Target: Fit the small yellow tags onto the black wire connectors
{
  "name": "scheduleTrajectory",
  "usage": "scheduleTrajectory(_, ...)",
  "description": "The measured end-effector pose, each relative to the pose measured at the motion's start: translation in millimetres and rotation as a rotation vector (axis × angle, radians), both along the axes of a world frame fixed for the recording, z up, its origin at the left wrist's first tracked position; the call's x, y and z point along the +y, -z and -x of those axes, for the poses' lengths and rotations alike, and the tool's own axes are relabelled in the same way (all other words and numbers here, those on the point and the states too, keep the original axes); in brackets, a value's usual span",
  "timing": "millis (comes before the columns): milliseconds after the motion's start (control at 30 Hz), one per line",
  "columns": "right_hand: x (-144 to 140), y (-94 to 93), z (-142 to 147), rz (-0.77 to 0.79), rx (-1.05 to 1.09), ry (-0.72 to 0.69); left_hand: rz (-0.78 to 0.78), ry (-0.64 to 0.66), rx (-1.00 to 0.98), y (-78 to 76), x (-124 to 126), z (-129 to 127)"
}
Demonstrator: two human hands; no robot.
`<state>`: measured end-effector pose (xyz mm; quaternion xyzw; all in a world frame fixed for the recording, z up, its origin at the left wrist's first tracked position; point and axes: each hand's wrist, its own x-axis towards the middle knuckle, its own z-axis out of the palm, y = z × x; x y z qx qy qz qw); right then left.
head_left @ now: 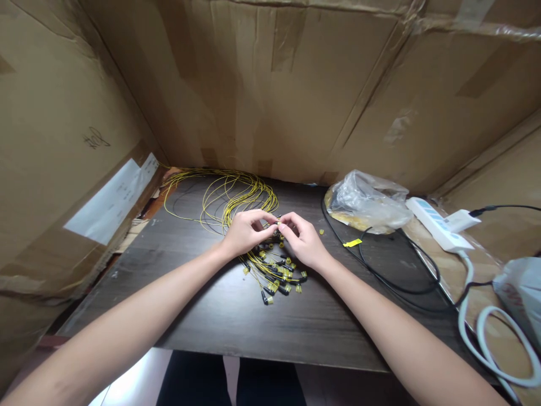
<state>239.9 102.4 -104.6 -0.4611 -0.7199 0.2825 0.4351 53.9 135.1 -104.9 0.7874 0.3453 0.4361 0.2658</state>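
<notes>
My left hand and my right hand meet fingertip to fingertip above a pile of wires. Both are closed in a pinch. Between the fingertips shows a speck of yellow, seemingly a small yellow cap, at the dark tip of a wire; the fingers cover most of it. Below the hands lie several black connectors on thin yellow wires, many with clear yellow caps at their ends. The bundle of yellow wires runs from behind my left hand and loops across the far left of the table.
The dark table is walled by cardboard. A loose yellow cap lies right of my right hand. Farther right are a clear plastic bag, a black cable with a yellow tag, and a white power strip.
</notes>
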Motion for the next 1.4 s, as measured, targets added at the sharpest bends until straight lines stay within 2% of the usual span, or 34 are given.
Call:
scheduleTrajectory(267, 1.7, 3.8, -1.6, 0.038, -0.017, -0.058, -0.028, 0.048, 0.006, 0.2, -0.8, 0.2)
scheduleTrajectory(533, -1.2, -1.4, 0.2, -0.026, -0.002, 0.007, 0.031, 0.022, -0.011, 0.1, -1.1, -0.4)
scheduleTrajectory(767, 1.7, 3.3, 0.2, -0.011, -0.042, -0.029, -0.016, 0.055, -0.002, 1.1, -1.5, -0.4)
scheduleTrajectory(933, -0.1, -0.1, 0.0, -0.032, 0.008, -0.017, 0.01, 0.03, 0.0, -0.1, -1.2, -0.8)
scheduleTrajectory(1200, 2.4, 5.3, 0.3, -0.017, -0.037, -0.038, 0.025, 0.055, -0.012, 0.8, -1.3, -1.1)
scheduleTrajectory(1400, 2.2, 4.9, 1.5, -0.052, -0.046, -0.004, 0.044, 0.044, -0.029, 1.3, -0.2, -1.8)
